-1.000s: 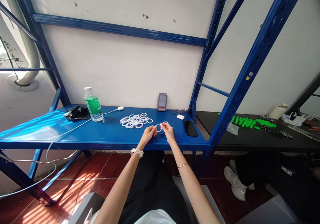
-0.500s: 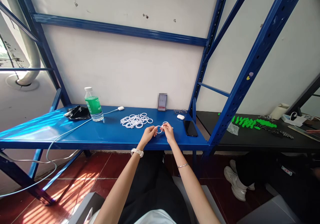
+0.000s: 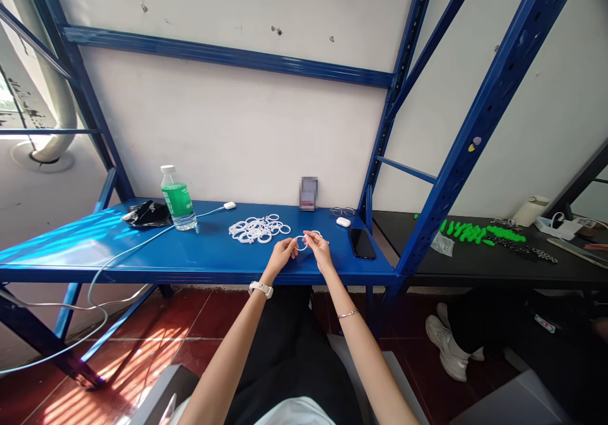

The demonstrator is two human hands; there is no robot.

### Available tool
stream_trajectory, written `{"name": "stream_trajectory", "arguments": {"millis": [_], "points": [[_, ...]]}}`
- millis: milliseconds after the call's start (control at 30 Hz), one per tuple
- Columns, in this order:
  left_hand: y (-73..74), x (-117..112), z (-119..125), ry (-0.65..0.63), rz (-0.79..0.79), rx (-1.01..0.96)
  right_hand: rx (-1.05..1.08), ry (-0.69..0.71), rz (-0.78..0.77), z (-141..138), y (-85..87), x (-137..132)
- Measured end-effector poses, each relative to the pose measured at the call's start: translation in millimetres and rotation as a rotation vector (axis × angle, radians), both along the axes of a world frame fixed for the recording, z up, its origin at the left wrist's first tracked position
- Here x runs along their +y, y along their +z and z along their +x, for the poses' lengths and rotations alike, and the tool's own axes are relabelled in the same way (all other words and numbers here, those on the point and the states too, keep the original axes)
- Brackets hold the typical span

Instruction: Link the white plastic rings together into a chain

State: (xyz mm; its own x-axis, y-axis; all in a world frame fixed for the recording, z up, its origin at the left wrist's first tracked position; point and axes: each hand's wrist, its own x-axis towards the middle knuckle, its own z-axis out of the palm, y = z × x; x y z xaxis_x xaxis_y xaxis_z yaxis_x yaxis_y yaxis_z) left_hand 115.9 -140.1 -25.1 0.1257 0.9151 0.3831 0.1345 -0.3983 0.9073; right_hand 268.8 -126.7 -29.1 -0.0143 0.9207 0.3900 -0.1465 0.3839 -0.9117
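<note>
Over the front of the blue table [image 3: 213, 257], both of my hands are drawn close together at a thin white ring [image 3: 301, 249]. My left hand [image 3: 284, 253] pinches the ring from its left side. The fingers of my right hand [image 3: 319, 249] are closed on its right side. Part of what looks like another white ring shows behind the right fingers, but I cannot tell if the two are joined. A loose heap of white rings [image 3: 259, 228] lies on the table just beyond my left hand.
A phone [image 3: 361, 243] lies flat at the right, near a white earbud case [image 3: 342, 222] and glasses [image 3: 342, 211]. Another phone [image 3: 308, 194] leans on the wall. Left are a bottle [image 3: 179, 200], a black bag [image 3: 148, 213] and a cable [image 3: 137, 246]. Green pieces [image 3: 468, 231] lie on the black table.
My right fingers have shifted slightly up and left over the ring. The left hand has stayed nearly still, and the heap of rings looks the same.
</note>
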Motion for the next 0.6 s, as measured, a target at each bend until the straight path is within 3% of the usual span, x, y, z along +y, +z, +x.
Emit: {"name": "stream_trajectory", "arguments": {"millis": [600], "points": [[1.7, -0.9, 1.1, 0.02, -0.025, -0.015, 0.008, 0.022, 0.03, -0.3, -0.6, 1.6]]}}
